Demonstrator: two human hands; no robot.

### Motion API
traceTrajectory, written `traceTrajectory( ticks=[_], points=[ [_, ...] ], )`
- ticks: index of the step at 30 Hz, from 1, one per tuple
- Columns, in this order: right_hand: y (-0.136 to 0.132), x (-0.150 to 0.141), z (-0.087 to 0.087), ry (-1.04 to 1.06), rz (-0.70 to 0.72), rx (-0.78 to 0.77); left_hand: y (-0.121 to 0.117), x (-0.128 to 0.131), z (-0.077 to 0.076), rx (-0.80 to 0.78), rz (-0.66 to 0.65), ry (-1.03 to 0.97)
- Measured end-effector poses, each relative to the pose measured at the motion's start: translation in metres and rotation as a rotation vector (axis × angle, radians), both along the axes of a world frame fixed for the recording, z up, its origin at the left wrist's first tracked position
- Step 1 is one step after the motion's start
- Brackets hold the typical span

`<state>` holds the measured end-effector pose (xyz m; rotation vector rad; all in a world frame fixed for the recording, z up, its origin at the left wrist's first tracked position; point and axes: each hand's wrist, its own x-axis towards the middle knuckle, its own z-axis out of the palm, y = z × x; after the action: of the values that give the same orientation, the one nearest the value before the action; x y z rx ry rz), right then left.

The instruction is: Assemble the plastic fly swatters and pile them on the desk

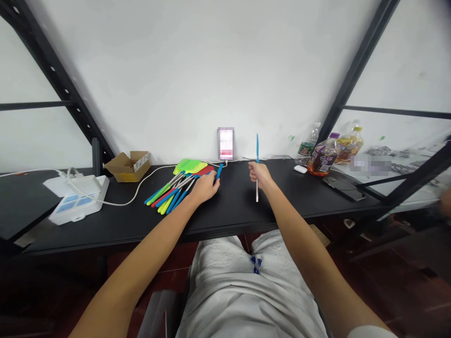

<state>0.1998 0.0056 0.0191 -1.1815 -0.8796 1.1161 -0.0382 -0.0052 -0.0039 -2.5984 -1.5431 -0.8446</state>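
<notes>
My right hand is closed around a fly swatter held upright over the desk. Its blue head is seen edge-on above my fist, and a bare metal rod sticks out below. My left hand grips a separate blue handle, whose end points up past my fingers. Beside and partly behind that hand lies a pile of fly swatters with green, yellow, red and blue heads and coloured grips. Their heads face the wall and their grips point towards me.
A phone leans against the wall on a white cable. Left are an open cardboard box and a white plastic case. On the right are drink bottles, a small white case and a dark phone. Metal frames flank the desk.
</notes>
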Motion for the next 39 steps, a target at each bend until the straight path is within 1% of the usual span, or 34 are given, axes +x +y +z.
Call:
traceTrajectory(
  ticks=[3, 6, 10, 13, 15, 18, 20, 22, 26, 29, 33, 39],
  points=[
    [-0.001, -0.005, -0.005, -0.225, 0.03, 0.041, 0.003, 0.0, 0.0, -0.039, 0.074, -0.203],
    [-0.002, -0.004, -0.009, -0.467, 0.05, 0.089, 0.007, -0.003, 0.0, -0.035, 0.14, -0.349],
    [-0.005, -0.004, -0.012, -0.797, 0.218, 0.174, 0.011, -0.01, 0.0, -0.026, 0.171, -0.478],
    [-0.007, -0.007, -0.014, -1.017, 0.356, 0.235, 0.013, -0.013, 0.001, -0.016, 0.255, -0.533],
    [-0.008, -0.008, -0.014, -1.092, 0.421, 0.248, 0.014, -0.014, 0.002, -0.001, 0.327, -0.511],
    [-0.009, -0.009, -0.014, -1.041, 0.482, 0.235, 0.015, -0.014, 0.003, 0.003, 0.405, -0.418],
    [-0.009, -0.008, -0.014, -0.985, 0.521, 0.234, 0.015, -0.013, 0.003, -0.015, 0.419, -0.371],
    [-0.01, -0.008, -0.014, -0.96, 0.568, 0.246, 0.015, -0.013, 0.003, -0.019, 0.393, -0.352],
    [-0.009, -0.006, -0.016, -0.914, 0.638, 0.238, 0.014, -0.014, 0.002, 0.022, 0.296, -0.318],
    [-0.008, -0.005, -0.017, -0.896, 0.693, 0.228, 0.016, -0.014, 0.0, 0.011, 0.254, -0.27],
    [-0.006, -0.003, -0.018, -0.904, 0.734, 0.224, 0.021, -0.016, -0.004, -0.024, 0.263, -0.207],
    [-0.008, -0.003, -0.017, -0.905, 0.754, 0.219, 0.024, -0.018, -0.007, -0.045, 0.262, -0.196]
  ],
)
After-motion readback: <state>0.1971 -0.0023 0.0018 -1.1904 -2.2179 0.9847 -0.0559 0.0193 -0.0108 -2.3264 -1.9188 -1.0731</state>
